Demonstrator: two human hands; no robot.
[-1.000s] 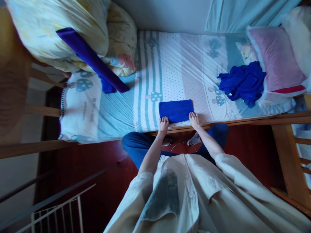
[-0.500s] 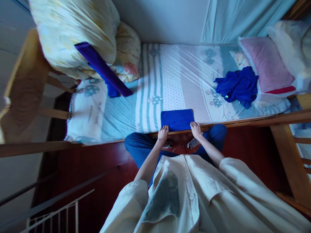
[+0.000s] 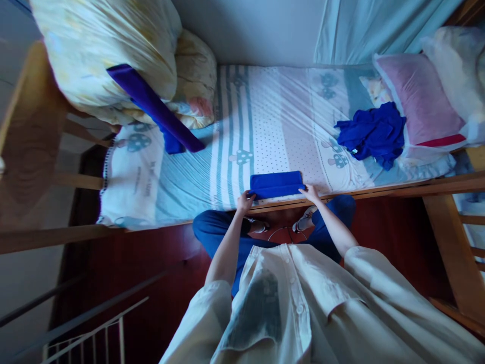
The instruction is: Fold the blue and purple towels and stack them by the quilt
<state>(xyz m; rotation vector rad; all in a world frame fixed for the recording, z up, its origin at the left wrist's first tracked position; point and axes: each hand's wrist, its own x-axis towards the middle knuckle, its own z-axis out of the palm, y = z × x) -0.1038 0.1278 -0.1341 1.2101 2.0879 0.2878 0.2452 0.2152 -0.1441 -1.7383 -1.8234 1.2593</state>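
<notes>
Your L hand (image 3: 245, 202) pinches the blue cloth (image 3: 276, 182) at its near L corner, your R hand (image 3: 310, 194) at its near R corner; exact finger placement's prob. too small to read. Cloth sits btwn both hands & slightly beyond them, on the patterned sheet (image 3: 189, 177) by its near edge, w/ a crease running lengthwise.

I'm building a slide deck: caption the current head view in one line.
Left hand and right hand hold opposite ends of a folded blue cloth on a bed.
</notes>
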